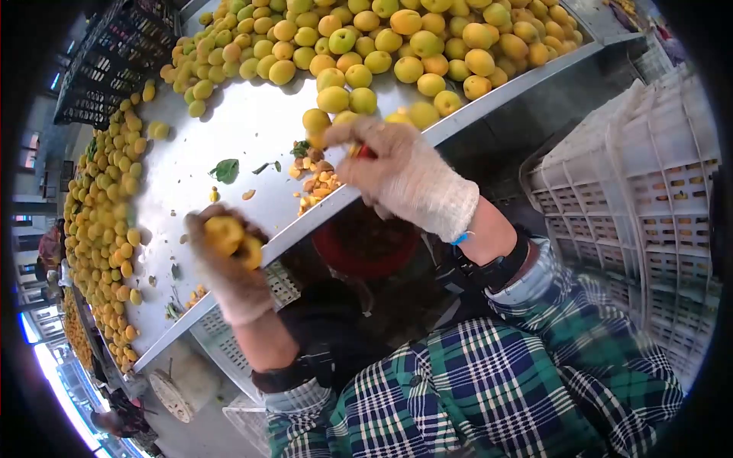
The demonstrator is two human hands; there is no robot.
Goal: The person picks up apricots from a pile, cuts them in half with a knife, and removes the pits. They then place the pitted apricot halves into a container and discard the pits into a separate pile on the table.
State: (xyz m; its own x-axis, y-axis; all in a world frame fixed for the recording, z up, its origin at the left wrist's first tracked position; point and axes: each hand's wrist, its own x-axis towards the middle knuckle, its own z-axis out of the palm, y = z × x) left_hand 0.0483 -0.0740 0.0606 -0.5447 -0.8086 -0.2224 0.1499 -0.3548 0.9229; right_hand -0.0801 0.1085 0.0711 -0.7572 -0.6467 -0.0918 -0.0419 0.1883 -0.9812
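Note:
My left hand [233, 278], in a soiled pale glove, is closed around split-open yellow apricots [227, 235] just above the metal table's front edge. My right hand [408, 175], gloved as well and slightly blurred, grips a small red object [366, 152]; its kind is mostly hidden by the fingers. Close under the right hand lies a little pile of apricot bits and stones [319, 183] on the table [187, 156]. Whole apricots [334, 99] reach from the big heap to beside my right fingers.
More apricots [107, 221] line the table's left side. A green leaf [225, 170] lies mid-table. Below the edge are a red basin [366, 248] and a pale crate [221, 332]. Stacked white crates [634, 183] stand right, a black crate [114, 65] far left. Another person [130, 420] is lower left.

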